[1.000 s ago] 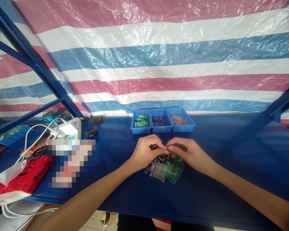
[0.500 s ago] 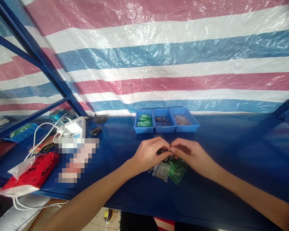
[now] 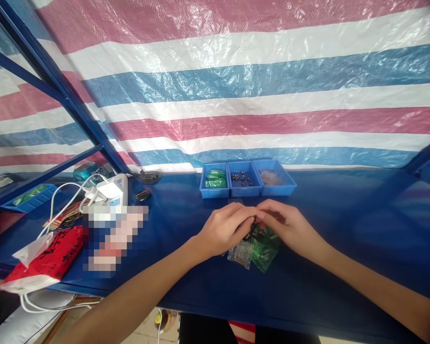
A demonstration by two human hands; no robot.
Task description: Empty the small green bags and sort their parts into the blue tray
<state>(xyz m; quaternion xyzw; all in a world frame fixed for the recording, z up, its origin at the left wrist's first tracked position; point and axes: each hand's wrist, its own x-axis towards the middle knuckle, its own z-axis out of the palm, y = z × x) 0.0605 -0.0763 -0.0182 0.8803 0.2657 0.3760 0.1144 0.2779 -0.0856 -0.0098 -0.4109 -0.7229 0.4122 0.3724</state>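
The left hand (image 3: 226,230) and the right hand (image 3: 287,225) meet fingertip to fingertip just in front of the middle blue tray (image 3: 244,181), which I take as the landmark. Both hands are curled, with the fingers pinched together over some small dark parts (image 3: 251,233). I cannot tell if each hand really holds a part, because the fingers hide the place where they touch.

Under the hands, nearer to the person than the middle tray, lie a green bag (image 3: 264,248) and a clear bag (image 3: 241,253) with thin pieces inside; both look opened or at least loose.

The middle tray already has a few dark pieces in it. The tray on its left (image 3: 214,180) holds green packets, and the tray on its right (image 3: 274,179) holds something brownish. So, in my judgement, the work is well begun but not finished: some pieces are sorted, and loose ones are still on the blue table (image 3: 344,224) by the hands.

Far left of the middle tray are a white power strip (image 3: 109,190) and a red packet (image 3: 50,258).
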